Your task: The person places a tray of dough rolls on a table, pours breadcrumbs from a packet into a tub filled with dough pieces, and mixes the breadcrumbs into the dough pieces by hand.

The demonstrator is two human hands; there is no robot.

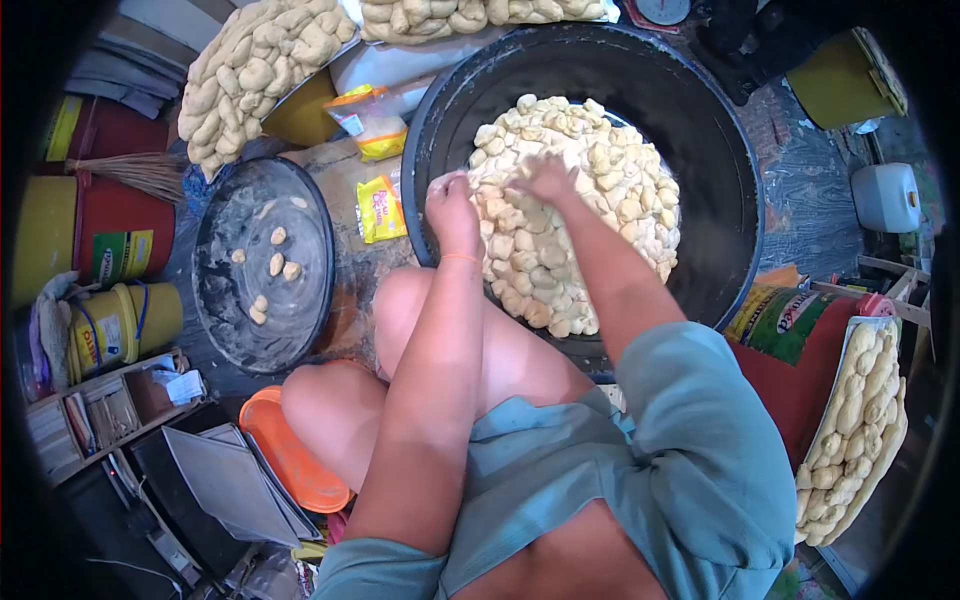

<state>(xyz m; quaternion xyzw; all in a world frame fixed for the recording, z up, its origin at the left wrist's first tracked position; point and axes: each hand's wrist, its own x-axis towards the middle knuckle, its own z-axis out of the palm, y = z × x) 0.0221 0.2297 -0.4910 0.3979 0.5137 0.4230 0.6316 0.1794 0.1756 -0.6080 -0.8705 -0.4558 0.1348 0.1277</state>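
Note:
A large black basin [735, 230] holds a broad pile of pale, floury dough pieces [620, 180]. My left hand [453, 208] is raised at the basin's left side, its fingers curled closed; what they hold, if anything, is hidden. Over the upper left part of the pile is my right hand [548, 182], somewhat blurred, with its fingers spread and nothing visible in them. To the left, a round dark tray [225, 290] with flour marks carries several small dough pieces [277, 264].
Yellow packets [381, 210] lie between tray and basin. Heaped dough rolls [250, 75] stand at the upper left, more [850, 440] at the lower right. A red bucket [780, 385], white jug [886, 198], orange basin [290, 455] and wooden shelf [115, 405] surround the area.

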